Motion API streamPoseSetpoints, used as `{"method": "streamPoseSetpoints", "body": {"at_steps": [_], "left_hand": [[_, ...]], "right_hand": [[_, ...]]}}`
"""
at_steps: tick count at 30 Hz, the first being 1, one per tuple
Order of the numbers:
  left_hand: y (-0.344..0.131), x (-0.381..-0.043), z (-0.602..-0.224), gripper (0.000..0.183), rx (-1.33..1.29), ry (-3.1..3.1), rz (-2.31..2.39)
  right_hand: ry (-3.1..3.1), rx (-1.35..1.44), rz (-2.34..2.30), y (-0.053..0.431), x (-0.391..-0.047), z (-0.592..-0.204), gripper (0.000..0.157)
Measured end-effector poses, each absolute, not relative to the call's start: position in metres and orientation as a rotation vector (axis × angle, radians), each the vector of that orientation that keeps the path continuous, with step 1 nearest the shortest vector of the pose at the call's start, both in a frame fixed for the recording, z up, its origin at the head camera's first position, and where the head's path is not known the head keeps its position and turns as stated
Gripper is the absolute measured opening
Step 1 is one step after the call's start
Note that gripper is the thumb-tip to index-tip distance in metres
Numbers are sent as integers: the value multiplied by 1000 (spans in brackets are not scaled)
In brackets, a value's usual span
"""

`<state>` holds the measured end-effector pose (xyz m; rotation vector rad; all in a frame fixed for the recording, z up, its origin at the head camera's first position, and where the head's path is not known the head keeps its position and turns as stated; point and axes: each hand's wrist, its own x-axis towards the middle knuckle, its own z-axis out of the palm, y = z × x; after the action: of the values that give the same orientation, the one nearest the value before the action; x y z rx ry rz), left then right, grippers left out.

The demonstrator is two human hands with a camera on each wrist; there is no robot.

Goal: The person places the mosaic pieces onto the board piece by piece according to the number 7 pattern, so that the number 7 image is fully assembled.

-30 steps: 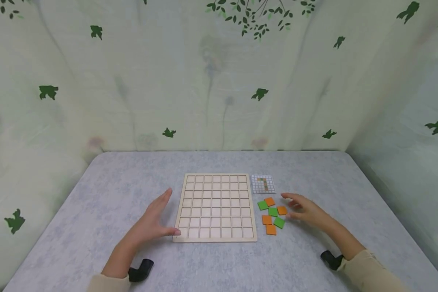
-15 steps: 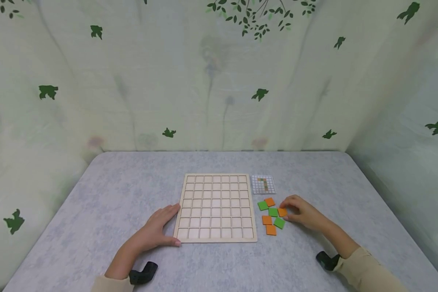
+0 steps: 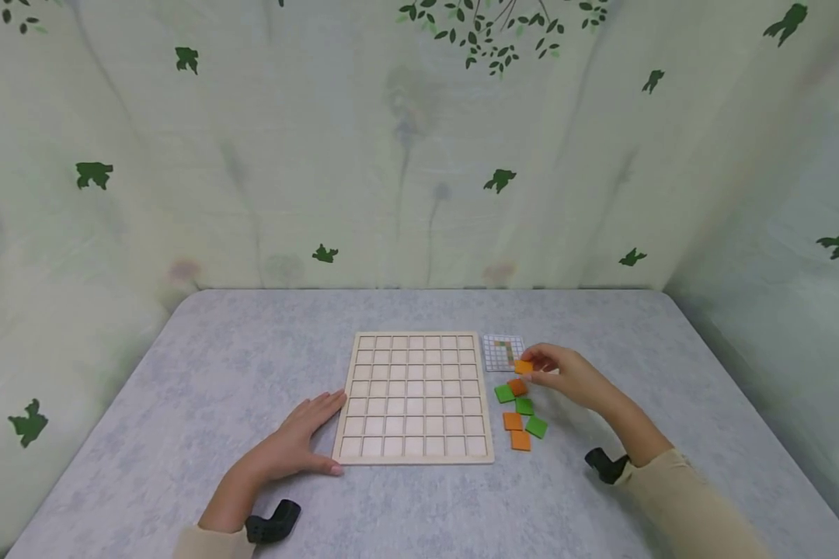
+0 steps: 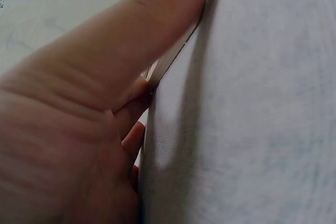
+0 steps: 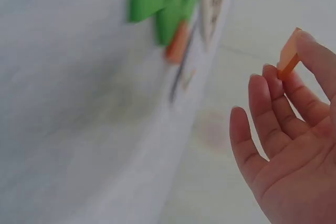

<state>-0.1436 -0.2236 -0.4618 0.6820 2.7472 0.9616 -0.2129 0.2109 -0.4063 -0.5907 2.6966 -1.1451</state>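
One orange tile (image 3: 523,367) is held above the table (image 3: 419,512) by the right hand (image 3: 569,378), pinched on one side between thumb and fingertips, and in the head view it is seen in front of the near right corner of the pattern card (image 3: 493,357). Three green tiles (image 3: 536,427) and three loose orange tiles (image 3: 520,441) are spread on the near side of the card, just beside the right side of the seven-by-seven grid board (image 3: 412,460). The left edge of the board is touched by the left hand (image 3: 295,439), whose fingers are stretched out and clasp nothing. If the tile is to be seated in the grid, a light pinch, confined to its edges, would probably serve best, so that it can be levelled and let down squarely without a corner being caught. The pattern is better read with the card uncovered, and the board is best steadied by gentle contact rather than by a push, since it could be slid out of line
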Motion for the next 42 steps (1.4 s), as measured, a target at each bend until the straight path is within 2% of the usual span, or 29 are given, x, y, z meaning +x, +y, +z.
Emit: {"method": "streamPoseSetpoints", "body": {"at_steps": [12,15,21,31,42], "left_hand": [[-218,-144,-464,108,709,2801,941],[-219,-144,-464,108,674,2784,967],[-220,-144,-466,97,688,2766,1045],[-216,-143,-466,97,627,2740,1085],[-217,-146,-466,98,602,2728,1076]], "right_hand": [[2646,-819,-1373,121,-246,-395,30],[2607,-817,-1452,98,-254,-398,29],[2517,-751,-1535,63,-267,-411,28],[2537,-654,-1329,41,-283,-444,22],[2630,-682,-1048,29,-282,-445,19]]}}
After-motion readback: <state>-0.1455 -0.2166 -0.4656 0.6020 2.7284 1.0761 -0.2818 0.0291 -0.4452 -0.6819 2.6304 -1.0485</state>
